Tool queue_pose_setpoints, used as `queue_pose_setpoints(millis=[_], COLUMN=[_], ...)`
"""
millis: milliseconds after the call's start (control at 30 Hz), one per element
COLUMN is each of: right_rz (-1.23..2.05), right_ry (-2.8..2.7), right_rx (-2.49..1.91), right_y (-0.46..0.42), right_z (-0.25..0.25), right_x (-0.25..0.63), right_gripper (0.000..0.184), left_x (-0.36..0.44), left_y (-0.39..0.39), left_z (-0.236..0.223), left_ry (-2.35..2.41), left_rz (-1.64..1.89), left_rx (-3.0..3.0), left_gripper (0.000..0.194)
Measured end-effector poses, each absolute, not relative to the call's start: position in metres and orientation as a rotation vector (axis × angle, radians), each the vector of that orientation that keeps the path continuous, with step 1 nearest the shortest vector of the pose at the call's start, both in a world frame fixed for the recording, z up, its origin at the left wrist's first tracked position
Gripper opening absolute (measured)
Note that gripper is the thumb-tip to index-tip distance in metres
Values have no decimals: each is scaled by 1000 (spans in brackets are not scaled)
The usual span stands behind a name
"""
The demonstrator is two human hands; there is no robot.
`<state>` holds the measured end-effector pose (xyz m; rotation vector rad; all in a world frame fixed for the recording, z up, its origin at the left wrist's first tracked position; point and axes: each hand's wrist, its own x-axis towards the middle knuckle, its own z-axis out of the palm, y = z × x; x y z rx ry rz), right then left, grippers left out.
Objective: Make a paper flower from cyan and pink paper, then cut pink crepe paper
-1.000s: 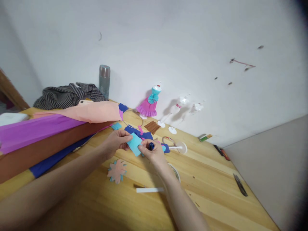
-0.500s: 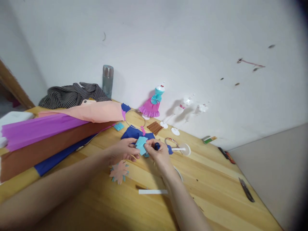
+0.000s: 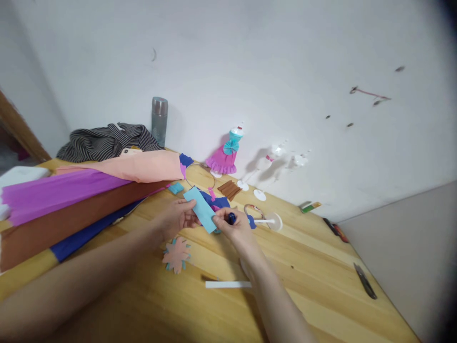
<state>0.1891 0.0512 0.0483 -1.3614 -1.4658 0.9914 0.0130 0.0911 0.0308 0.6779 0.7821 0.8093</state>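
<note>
A light blue paper strip [image 3: 200, 209] slants between my two hands above the table. My left hand [image 3: 180, 216] pinches its upper left end between thumb and fingers. The lower right end is gripped by my right hand [image 3: 232, 226], which also has a small dark blue object [image 3: 232, 218] tucked in its fingers; most of that object is hidden. Behind the strip lies dark blue crepe paper [image 3: 217, 201] with a bit of pink on it. A layered peach and teal paper flower [image 3: 176, 256] rests on the table below my left hand.
Rolls of peach [image 3: 143, 166], purple [image 3: 64, 190] and brown crepe paper [image 3: 82, 209] fill the left side. At the wall stand a thermos [image 3: 159, 121] and a figure in a pink paper skirt [image 3: 223, 159]. A white strip [image 3: 226, 284] and a dark cutter [image 3: 364, 281] lie nearer.
The light blue paper was folded small between my hands and is now opened out into a long strip. My left hand has moved slightly left and up.
</note>
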Motion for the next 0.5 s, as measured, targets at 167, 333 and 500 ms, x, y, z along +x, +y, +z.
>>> queue_pose_setpoints(millis=[167, 333, 500], right_rz=[1021, 971, 936], right_ry=[-1464, -1510, -1529], right_rx=[-1379, -1392, -1400], right_y=[55, 57, 58], right_z=[46, 41, 38], right_x=[191, 191, 194], right_gripper=[23, 18, 15], left_x=[15, 0, -38], left_y=[92, 109, 140], left_z=[27, 26, 29], left_ry=[886, 1055, 1261], left_rz=[867, 751, 666], left_rx=[784, 1116, 1600], left_gripper=[20, 25, 25])
